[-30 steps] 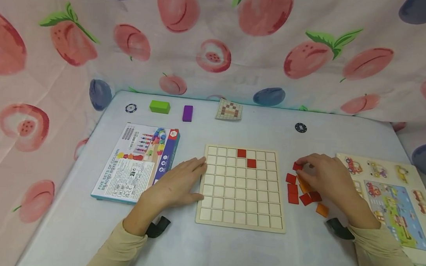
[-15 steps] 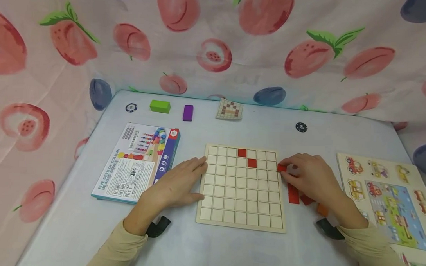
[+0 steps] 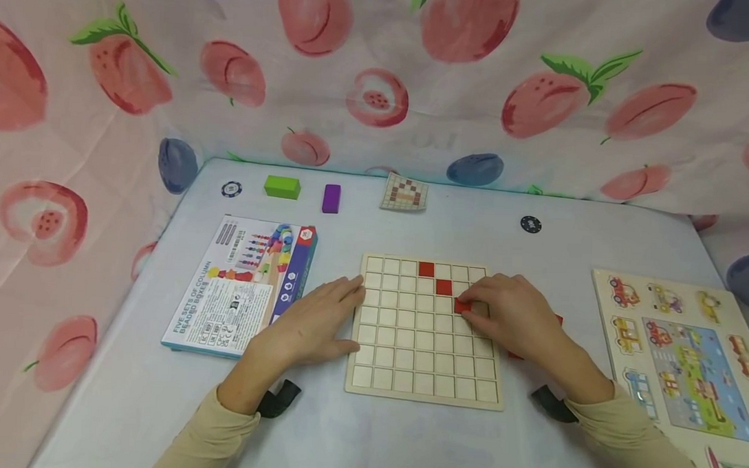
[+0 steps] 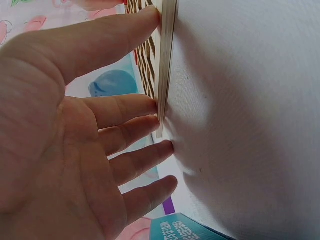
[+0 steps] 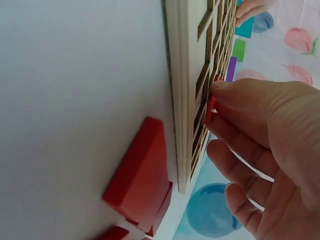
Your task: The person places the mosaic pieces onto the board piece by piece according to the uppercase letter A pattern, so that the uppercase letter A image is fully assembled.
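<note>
Two red tiles sat in grid board; right hand pinched third tile over cell; left hand lay flat, fingers relaxed, steadying board; most cells were unfilled.

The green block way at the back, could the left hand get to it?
Probably yes. The left hand rests open against the board, holding nothing, and only bare table lies between it and the green block, beside the box.
</note>
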